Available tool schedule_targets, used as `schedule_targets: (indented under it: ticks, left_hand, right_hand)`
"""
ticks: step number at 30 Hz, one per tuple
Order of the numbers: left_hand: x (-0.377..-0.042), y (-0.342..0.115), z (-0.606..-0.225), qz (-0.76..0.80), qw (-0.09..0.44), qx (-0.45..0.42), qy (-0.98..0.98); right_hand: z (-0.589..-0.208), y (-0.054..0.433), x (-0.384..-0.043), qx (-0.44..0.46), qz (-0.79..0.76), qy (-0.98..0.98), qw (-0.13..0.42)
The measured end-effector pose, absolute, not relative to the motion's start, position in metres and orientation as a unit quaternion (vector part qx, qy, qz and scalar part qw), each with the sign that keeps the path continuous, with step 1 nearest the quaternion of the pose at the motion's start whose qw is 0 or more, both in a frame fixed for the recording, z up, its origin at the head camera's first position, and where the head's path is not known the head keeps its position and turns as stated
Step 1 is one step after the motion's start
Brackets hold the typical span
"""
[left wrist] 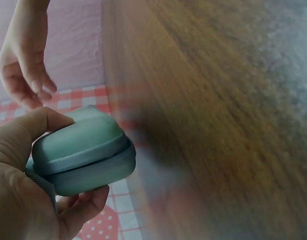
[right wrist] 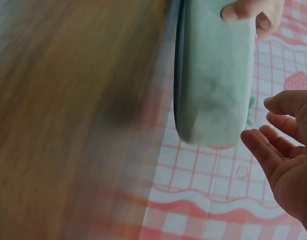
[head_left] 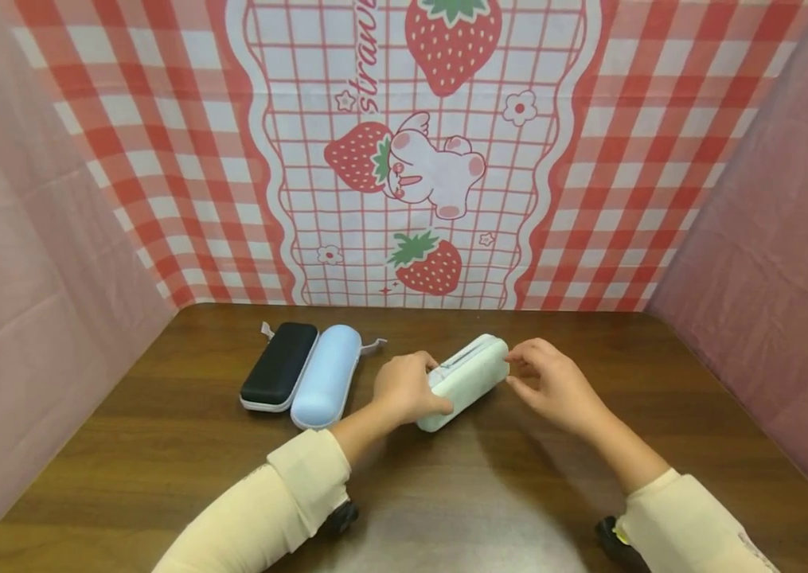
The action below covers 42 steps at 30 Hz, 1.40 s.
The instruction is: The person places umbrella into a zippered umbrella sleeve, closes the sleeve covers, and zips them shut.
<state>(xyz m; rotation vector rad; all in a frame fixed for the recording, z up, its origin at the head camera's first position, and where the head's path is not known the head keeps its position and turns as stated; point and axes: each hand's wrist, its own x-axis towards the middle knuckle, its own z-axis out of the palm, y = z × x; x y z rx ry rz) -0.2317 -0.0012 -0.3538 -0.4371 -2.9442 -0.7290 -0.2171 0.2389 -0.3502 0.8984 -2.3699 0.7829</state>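
A pale green zippered case (head_left: 474, 387), long with rounded ends, is held at its near end by my left hand (head_left: 402, 388). The left thumb (left wrist: 53, 119) lies across one face and the fingers wrap the opposite one. Its zipper seam runs along the upper side in the head view and looks closed at the end seen in the left wrist view. My right hand (head_left: 554, 386) is at the far right end of the case, fingers loosely bent and nothing in them. In the right wrist view its fingertips (right wrist: 249, 136) come right up beside the case's corner.
To the left on the brown wooden table (head_left: 181, 469) lie a black zippered case (head_left: 280, 364) and a light blue case (head_left: 328, 372), side by side, each with a pull loop at the far end. A strawberry-print cloth (head_left: 404, 215) stands behind; pink cloths (head_left: 769, 302) flank the sides.
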Motion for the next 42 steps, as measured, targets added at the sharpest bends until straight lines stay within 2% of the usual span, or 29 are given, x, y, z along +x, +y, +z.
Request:
schedule_targets:
  ticks: [11, 23, 34, 37, 42]
  left_hand:
    - [-0.221, 0.001, -0.351, -0.184, 0.115, -0.175, -0.960]
    - [-0.216, 0.004, -0.354, -0.162, 0.137, -0.188, -0.959]
    - [-0.215, 0.003, -0.358, -0.147, 0.141, -0.196, -0.959]
    - [-0.214, 0.002, -0.358, -0.144, 0.145, -0.198, -0.959]
    - [-0.214, 0.001, -0.358, -0.148, 0.151, -0.200, -0.957]
  right_hand:
    - [-0.331, 0.206, -0.213, 0.371, 0.232, -0.874, 0.211]
    - [-0.318, 0.172, -0.222, 0.372, 0.138, -0.902, 0.168]
    - [-0.314, 0.171, -0.232, 0.452, 0.140, -0.871, 0.130]
    - [-0.314, 0.171, -0.232, 0.481, 0.116, -0.856, 0.149]
    - [-0.318, 0.173, -0.232, 0.501, 0.062, -0.834, 0.222]
